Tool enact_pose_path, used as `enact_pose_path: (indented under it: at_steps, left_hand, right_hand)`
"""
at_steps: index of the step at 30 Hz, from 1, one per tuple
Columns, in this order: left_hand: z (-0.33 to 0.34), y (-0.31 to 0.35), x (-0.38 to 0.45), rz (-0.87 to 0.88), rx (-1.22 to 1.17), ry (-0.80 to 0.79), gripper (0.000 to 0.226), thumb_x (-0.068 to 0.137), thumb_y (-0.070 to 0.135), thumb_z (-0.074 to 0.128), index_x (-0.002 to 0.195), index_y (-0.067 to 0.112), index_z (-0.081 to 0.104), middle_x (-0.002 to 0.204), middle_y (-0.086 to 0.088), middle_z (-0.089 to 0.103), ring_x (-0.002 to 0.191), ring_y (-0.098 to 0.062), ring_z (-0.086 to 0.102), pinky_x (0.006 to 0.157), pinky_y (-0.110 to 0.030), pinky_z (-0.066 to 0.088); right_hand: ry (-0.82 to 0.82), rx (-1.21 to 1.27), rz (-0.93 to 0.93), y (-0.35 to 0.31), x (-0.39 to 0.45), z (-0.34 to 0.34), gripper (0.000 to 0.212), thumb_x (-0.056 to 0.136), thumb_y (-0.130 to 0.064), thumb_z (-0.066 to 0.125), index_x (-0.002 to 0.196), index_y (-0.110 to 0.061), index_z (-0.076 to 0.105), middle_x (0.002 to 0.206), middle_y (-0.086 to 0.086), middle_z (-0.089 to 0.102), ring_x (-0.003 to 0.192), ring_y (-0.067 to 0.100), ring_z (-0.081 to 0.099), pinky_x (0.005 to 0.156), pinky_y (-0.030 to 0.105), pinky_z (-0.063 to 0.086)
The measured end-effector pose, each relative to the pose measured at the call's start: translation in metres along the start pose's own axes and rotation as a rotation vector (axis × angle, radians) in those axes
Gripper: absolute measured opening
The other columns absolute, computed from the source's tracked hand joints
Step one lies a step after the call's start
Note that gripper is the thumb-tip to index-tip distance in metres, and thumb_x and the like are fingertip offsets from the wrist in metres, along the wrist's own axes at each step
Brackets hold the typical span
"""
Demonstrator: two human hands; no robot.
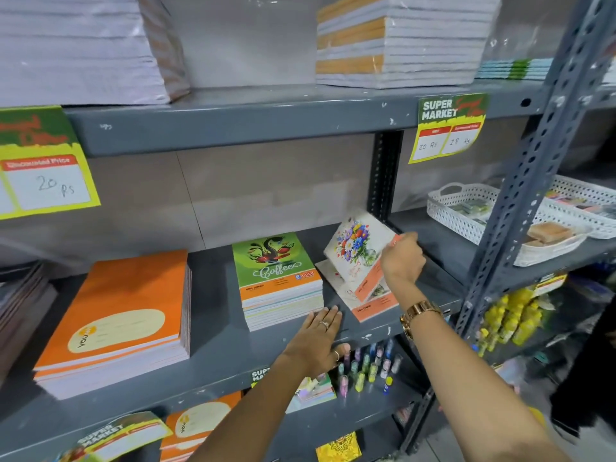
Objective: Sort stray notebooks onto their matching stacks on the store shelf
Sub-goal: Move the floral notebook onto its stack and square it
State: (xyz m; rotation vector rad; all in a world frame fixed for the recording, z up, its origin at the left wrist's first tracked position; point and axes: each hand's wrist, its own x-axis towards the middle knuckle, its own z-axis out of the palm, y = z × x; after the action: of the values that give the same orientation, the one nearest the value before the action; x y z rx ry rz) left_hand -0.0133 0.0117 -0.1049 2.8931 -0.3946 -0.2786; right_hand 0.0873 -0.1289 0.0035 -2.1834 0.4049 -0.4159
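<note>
Three stacks on grey shelf [213, 331], store rm, bg blurry.

Bare shelf [213, 295] lay open between the orange stack [116, 315] and the coffee stack [280, 281]. Right of it, the tilted floral notebook [358, 248] blocked the way, the upright post [383, 175] behind.

Beside the grey shelf upright [385, 175]: white floral-patterned notebook [358, 248], orange band. Left of it, green coffee-print stack [278, 278]. Farther left, plain orange stack [120, 315].

Green notebook [273, 261] reads "Coffee"; shelf tag [448, 126] reads "SUPER MARKET", "20 Rs", "18 Rs".
</note>
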Motion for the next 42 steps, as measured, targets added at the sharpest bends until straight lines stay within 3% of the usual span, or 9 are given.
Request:
enact_pose_path:
  at_steps: [5, 10, 12, 15, 20, 23, 26, 29, 42]
  left_hand:
    - [0.0, -0.012, -0.023, 0.019, -0.019, -0.006, 0.063, 0.099, 0.038, 0.028, 0.148, 0.012, -0.001, 0.16, -0.005, -0.004, 0.147, -0.02, -0.007, 0.119, -0.034, -0.006]
    - [-0.005, -0.026, -0.051, -0.017, -0.044, -0.009, 0.061, 0.099, 0.036, 0.028, 0.148, 0.011, 0.002, 0.16, -0.006, -0.003, 0.147, -0.021, -0.005, 0.12, -0.034, -0.004]
    - [-0.008, -0.034, -0.062, -0.039, -0.049, -0.015, 0.061, 0.099, 0.036, 0.028, 0.148, 0.01, 0.002, 0.16, -0.007, -0.002, 0.147, -0.021, -0.004, 0.12, -0.034, -0.002]
    - [-0.008, -0.045, -0.077, -0.082, -0.062, -0.027, 0.062, 0.099, 0.037, 0.028, 0.148, 0.01, 0.003, 0.16, -0.007, -0.001, 0.147, -0.021, -0.003, 0.12, -0.035, -0.001]
    - [-0.015, -0.046, -0.096, -0.137, -0.104, -0.061, 0.061, 0.099, 0.036, 0.028, 0.148, 0.01, 0.004, 0.16, -0.006, -0.003, 0.147, -0.022, -0.003, 0.12, -0.039, -0.002]
    - [-0.015, -0.047, -0.103, -0.141, -0.108, -0.059, 0.062, 0.099, 0.037, 0.029, 0.148, 0.011, 0.003, 0.16, -0.005, -0.003, 0.147, -0.022, -0.004, 0.12, -0.04, -0.003]
    - [-0.011, -0.048, -0.103, -0.156, -0.106, -0.049, 0.063, 0.098, 0.038, 0.03, 0.148, 0.012, 0.003, 0.16, -0.004, -0.002, 0.147, -0.022, -0.004, 0.12, -0.04, -0.002]
    - [-0.01, -0.046, -0.102, -0.169, -0.095, -0.038, 0.063, 0.098, 0.039, 0.029, 0.148, 0.01, 0.005, 0.16, -0.005, -0.001, 0.147, -0.022, -0.002, 0.121, -0.042, 0.0]
    - [-0.011, -0.022, -0.065, -0.108, -0.062, -0.036, 0.062, 0.099, 0.037, 0.028, 0.148, 0.006, 0.006, 0.159, -0.009, 0.0, 0.147, -0.023, -0.001, 0.122, -0.04, 0.003]
  right_hand:
    - [0.104, 0.23, 0.009, -0.033, -0.019, -0.018, 0.027, 0.092, -0.005, 0.051, 0.118, 0.0, 0.045, 0.119, 0.024, 0.062, 0.111, 0.042, 0.057, 0.094, 0.046, 0.043]
    - [-0.045, 0.444, 0.163, -0.05, -0.031, -0.004, 0.029, 0.089, -0.012, 0.057, 0.117, -0.004, 0.052, 0.121, 0.019, 0.063, 0.109, 0.037, 0.06, 0.095, 0.043, 0.049]
    - [-0.141, 0.538, 0.252, -0.053, -0.041, 0.013, 0.025, 0.086, -0.012, 0.059, 0.111, -0.005, 0.058, 0.108, 0.015, 0.068, 0.079, 0.032, 0.068, 0.07, 0.036, 0.059]
    - [-0.3, 0.635, 0.354, -0.057, -0.063, 0.036, 0.009, 0.087, -0.002, 0.056, 0.094, -0.001, 0.062, 0.086, 0.015, 0.061, 0.044, 0.019, 0.051, 0.035, 0.019, 0.046]
    - [-0.442, 0.686, 0.429, -0.052, -0.091, 0.068, 0.041, 0.085, 0.011, 0.057, 0.125, 0.011, 0.048, 0.118, 0.022, 0.061, 0.052, 0.022, 0.055, 0.053, 0.036, 0.058]
    - [-0.4, 0.443, 0.318, -0.048, -0.096, 0.08, 0.036, 0.083, 0.0, 0.065, 0.115, 0.011, 0.054, 0.107, 0.016, 0.066, 0.079, 0.037, 0.07, 0.071, 0.04, 0.06]
    - [-0.32, 0.143, 0.108, -0.05, -0.101, 0.079, 0.041, 0.08, -0.017, 0.07, 0.11, 0.007, 0.058, 0.108, 0.018, 0.069, 0.098, 0.034, 0.068, 0.065, 0.027, 0.052]
    - [-0.293, -0.001, 0.013, -0.049, -0.103, 0.076, 0.049, 0.079, -0.024, 0.072, 0.116, 0.004, 0.056, 0.12, 0.022, 0.062, 0.11, 0.037, 0.06, 0.086, 0.037, 0.052]
    - [-0.273, -0.257, -0.073, 0.014, -0.043, 0.04, 0.05, 0.084, -0.028, 0.064, 0.122, 0.002, 0.051, 0.129, 0.025, 0.05, 0.12, 0.038, 0.048, 0.1, 0.041, 0.042]
